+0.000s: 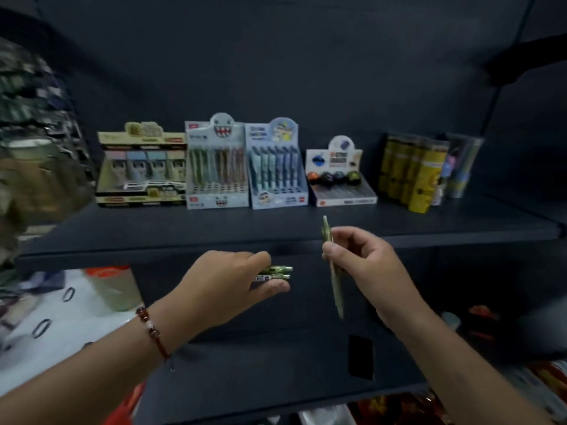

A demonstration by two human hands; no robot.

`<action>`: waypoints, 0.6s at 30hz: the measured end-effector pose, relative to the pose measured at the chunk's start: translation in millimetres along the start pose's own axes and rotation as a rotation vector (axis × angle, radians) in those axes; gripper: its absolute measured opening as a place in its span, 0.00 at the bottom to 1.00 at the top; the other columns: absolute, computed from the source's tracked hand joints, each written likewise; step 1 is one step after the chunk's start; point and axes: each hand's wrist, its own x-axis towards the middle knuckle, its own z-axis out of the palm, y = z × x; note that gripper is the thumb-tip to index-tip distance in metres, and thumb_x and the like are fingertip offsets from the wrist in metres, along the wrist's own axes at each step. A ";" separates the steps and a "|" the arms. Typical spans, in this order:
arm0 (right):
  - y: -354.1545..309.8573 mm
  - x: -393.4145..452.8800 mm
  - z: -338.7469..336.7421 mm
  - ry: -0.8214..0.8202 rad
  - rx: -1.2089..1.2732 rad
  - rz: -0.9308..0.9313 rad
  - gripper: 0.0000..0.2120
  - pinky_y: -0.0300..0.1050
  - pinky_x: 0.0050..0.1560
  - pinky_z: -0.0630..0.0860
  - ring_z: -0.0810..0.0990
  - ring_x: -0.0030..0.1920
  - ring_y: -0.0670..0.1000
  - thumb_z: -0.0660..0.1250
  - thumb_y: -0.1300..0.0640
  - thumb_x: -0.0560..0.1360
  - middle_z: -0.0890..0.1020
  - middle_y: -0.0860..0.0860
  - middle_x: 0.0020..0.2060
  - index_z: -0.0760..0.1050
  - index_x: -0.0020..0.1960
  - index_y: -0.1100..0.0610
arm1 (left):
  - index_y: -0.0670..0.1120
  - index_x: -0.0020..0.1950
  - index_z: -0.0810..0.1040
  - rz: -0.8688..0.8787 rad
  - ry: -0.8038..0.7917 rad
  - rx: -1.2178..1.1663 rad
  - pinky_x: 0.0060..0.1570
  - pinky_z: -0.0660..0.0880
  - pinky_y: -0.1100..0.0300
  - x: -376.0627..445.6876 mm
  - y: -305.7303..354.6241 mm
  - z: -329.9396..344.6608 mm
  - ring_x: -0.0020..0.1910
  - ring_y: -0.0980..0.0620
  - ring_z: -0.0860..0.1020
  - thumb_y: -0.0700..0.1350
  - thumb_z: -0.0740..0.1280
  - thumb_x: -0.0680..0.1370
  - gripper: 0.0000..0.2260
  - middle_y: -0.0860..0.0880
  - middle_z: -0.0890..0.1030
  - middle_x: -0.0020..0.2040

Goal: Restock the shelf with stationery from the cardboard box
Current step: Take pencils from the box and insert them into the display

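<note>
Your left hand (233, 283) is reaching forward just below the front edge of the dark shelf (214, 228), its grip curling round a small bundle of green pens (274, 273) that are lying roughly level, tips pointing right. A red beaded bracelet (152, 329) is sitting on that wrist. Your right hand (365, 265) is pinching a single green pen (331, 265) between thumb and fingers, holding it nearly upright with its top end rising in front of the shelf edge.

On the shelf, a row of display boxes is standing towards the back. From the left you are facing a yellow box of pastel items (142, 173), then a pen display with a toothy cartoon face (216, 167), with empty holes showing along its front rows. Touching its right side is a blue pen display (276, 170), also with open holes in front. Just beside that is a low box of round dark items (340, 179), and further right a cluster of yellow tubes (411, 173) next to clear-wrapped packs (460, 167).

The front part of the shelf between your hands and the displays is bare. Blurred goods are showing at the left edge and on the lower shelf at bottom right; you cannot tell what they are.
</note>
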 end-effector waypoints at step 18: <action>20.5 279.3 145.1 0.021 0.265 -0.088 0.03 0.57 0.52 0.81 0.83 0.49 0.55 0.70 0.54 0.77 0.82 0.54 0.46 0.77 0.49 0.51 | 0.57 0.64 0.75 -0.318 0.012 0.127 0.28 0.75 0.56 32.6 -191.0 50.6 0.37 0.47 0.83 0.66 0.50 0.80 0.23 0.53 0.85 0.51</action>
